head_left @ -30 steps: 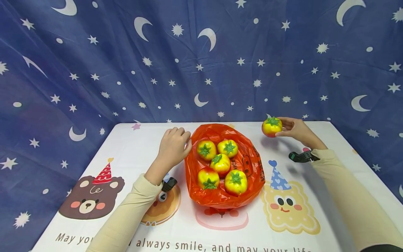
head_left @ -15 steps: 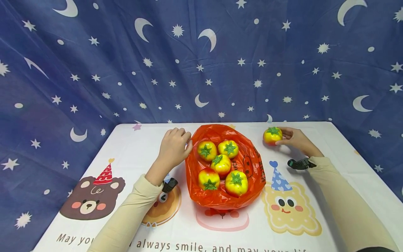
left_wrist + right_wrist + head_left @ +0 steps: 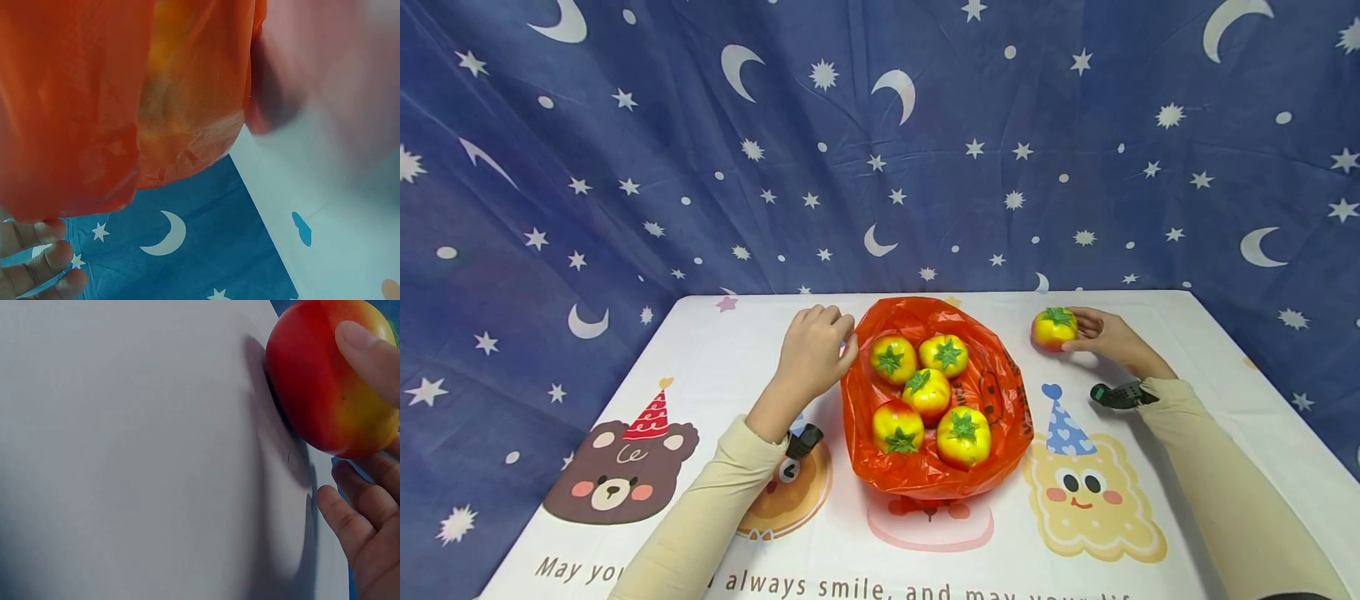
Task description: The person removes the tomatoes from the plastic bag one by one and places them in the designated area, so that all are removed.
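My right hand (image 3: 1108, 337) holds a toy tomato (image 3: 1054, 330), yellow and red with a green leafy top, at the back right of the table. In the right wrist view the thumb (image 3: 369, 353) lies across it and its shadow falls close beside it. Whether it bears on the table I cannot tell. At table centre stands a red plastic bag (image 3: 1003, 467), its mouth spread wide, with several more toy tomatoes inside. My left hand (image 3: 815, 350) has curled fingers at the bag's left rim and seems to pinch it. In the left wrist view the bag hides its thumb.
A white cloth with cartoon prints covers the table (image 3: 715, 367). Behind it hangs a blue curtain (image 3: 820, 183) with moons and stars, close to the table's back edge. A black wrist camera (image 3: 1123, 396) sits on the right wrist.
My right hand has come down and nearer with the toy tomato, then shifted slightly right. The left hand and the bag hold their places.
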A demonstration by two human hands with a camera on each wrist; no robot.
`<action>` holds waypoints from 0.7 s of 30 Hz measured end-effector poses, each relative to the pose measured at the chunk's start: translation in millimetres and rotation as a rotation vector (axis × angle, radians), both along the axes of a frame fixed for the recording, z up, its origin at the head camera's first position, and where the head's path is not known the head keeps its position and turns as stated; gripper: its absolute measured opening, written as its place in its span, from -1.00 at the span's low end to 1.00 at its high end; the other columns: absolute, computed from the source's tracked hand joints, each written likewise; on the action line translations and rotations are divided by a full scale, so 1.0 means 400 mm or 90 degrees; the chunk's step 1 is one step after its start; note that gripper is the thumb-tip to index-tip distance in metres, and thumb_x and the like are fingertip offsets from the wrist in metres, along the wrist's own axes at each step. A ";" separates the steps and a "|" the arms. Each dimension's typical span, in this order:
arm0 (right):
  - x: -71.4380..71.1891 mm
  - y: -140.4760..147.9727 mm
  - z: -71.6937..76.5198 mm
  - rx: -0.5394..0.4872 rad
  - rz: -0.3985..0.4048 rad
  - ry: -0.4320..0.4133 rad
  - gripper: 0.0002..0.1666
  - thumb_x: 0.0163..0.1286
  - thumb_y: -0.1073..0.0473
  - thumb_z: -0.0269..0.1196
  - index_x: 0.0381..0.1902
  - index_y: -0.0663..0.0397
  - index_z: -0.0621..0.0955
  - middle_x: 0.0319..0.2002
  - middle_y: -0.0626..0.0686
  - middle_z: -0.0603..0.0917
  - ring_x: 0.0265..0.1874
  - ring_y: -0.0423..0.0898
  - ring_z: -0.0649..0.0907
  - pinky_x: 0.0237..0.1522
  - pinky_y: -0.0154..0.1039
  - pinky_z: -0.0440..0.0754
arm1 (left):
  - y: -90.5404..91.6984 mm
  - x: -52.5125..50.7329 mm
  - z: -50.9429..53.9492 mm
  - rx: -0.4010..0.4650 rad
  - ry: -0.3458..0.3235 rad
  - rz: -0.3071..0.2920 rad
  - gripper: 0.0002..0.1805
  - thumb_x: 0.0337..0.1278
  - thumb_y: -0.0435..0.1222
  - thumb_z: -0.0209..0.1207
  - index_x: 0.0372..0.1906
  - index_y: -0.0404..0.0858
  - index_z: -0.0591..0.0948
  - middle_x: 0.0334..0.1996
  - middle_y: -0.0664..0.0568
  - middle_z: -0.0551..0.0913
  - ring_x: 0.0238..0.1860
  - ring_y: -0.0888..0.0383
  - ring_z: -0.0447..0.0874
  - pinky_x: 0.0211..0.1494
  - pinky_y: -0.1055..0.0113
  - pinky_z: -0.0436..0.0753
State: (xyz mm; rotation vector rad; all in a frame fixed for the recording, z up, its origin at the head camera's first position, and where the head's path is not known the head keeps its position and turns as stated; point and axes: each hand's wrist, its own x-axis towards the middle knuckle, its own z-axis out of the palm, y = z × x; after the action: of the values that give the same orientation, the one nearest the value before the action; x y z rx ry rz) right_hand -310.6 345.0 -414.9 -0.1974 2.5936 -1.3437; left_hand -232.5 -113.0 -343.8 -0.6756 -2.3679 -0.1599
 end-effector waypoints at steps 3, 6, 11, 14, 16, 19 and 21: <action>0.000 0.005 -0.004 -0.006 0.006 -0.005 0.00 0.18 0.18 0.32 0.42 0.34 0.04 0.40 0.37 0.13 0.39 0.29 0.15 0.32 0.04 0.16 | -0.001 0.001 0.000 0.001 0.000 0.000 -0.87 0.01 -0.32 0.13 -0.57 -0.21 0.51 -0.60 0.00 0.47 -0.48 0.04 0.43 -0.24 0.16 0.50; -0.001 0.007 -0.006 -0.004 0.005 -0.013 0.00 0.20 0.18 0.30 0.42 0.35 0.02 0.41 0.39 0.10 0.40 0.30 0.14 0.33 0.05 0.15 | -0.001 0.001 0.001 0.003 -0.001 0.000 -0.87 0.01 -0.32 0.13 -0.57 -0.21 0.51 -0.60 0.00 0.47 -0.48 0.04 0.43 -0.24 0.16 0.51; 0.000 0.005 -0.004 0.015 -0.007 -0.025 0.04 0.19 0.15 0.31 0.43 0.34 -0.02 0.41 0.41 0.08 0.39 0.32 0.14 0.33 0.08 0.17 | 0.000 0.001 0.000 0.001 -0.008 0.004 -0.87 0.01 -0.32 0.13 -0.57 -0.21 0.52 -0.59 0.01 0.47 -0.48 0.05 0.43 -0.22 0.15 0.52; 0.002 0.004 -0.002 0.026 -0.009 -0.029 0.06 0.19 0.14 0.31 0.43 0.34 -0.04 0.40 0.42 0.07 0.39 0.33 0.13 0.33 0.09 0.18 | 0.000 0.000 0.000 0.002 -0.010 0.005 -0.87 0.02 -0.32 0.13 -0.57 -0.21 0.52 -0.59 0.01 0.47 -0.48 0.05 0.43 -0.21 0.15 0.52; 0.003 0.004 0.000 0.030 -0.007 -0.032 0.07 0.19 0.13 0.31 0.44 0.34 -0.06 0.40 0.42 0.06 0.39 0.33 0.13 0.33 0.09 0.18 | -0.001 -0.001 0.000 0.002 -0.009 0.004 -0.87 0.02 -0.32 0.13 -0.57 -0.21 0.52 -0.59 0.01 0.47 -0.48 0.04 0.43 -0.22 0.15 0.51; 0.007 0.007 0.006 0.031 0.001 -0.032 0.08 0.19 0.13 0.31 0.44 0.32 -0.07 0.40 0.42 0.06 0.39 0.34 0.13 0.32 0.10 0.18 | -0.001 -0.001 -0.001 0.001 -0.008 0.004 -0.87 0.02 -0.32 0.13 -0.57 -0.21 0.52 -0.60 0.01 0.47 -0.48 0.04 0.43 -0.23 0.16 0.51; 0.010 0.010 0.012 0.026 0.009 -0.028 0.08 0.19 0.15 0.31 0.45 0.30 -0.08 0.41 0.42 0.06 0.39 0.34 0.13 0.31 0.10 0.18 | -0.001 -0.002 -0.002 -0.001 -0.008 0.004 -0.87 0.02 -0.32 0.12 -0.57 -0.21 0.51 -0.59 0.01 0.47 -0.48 0.04 0.43 -0.23 0.16 0.50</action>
State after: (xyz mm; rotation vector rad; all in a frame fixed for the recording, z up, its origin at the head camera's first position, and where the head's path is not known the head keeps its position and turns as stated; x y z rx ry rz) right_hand -306.7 348.9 -409.9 -0.1778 2.5764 -1.2746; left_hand -233.4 -113.5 -344.5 -0.6687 -2.3821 -0.1601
